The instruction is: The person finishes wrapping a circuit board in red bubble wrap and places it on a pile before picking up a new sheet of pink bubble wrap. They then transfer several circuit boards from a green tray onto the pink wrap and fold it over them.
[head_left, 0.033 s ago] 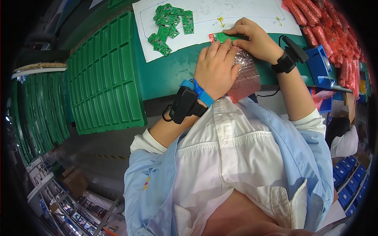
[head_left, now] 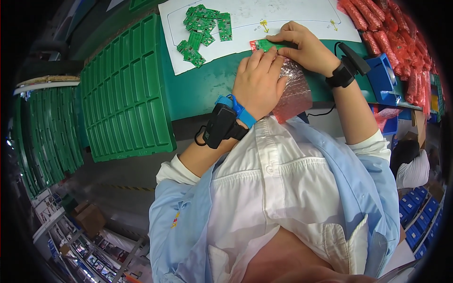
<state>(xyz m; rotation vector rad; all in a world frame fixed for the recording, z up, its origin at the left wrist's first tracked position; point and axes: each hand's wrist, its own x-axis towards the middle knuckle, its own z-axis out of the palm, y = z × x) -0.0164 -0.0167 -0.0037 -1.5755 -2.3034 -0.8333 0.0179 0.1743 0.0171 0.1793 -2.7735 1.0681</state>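
Observation:
My left hand lies on a pink bubble-wrap bag and holds it down at the green table's front edge. My right hand grips a green circuit board at the bag's mouth, and the board's left end sticks out past my fingers. Both wrists carry black bands, and the left one also has a blue strap. A loose heap of green circuit boards lies on a white paper sheet further back on the left.
Several red-pink wrapped packets are piled at the back right above a blue bin. Stacked green slotted trays fill the left side, with more on edge. Another person sits at the lower right.

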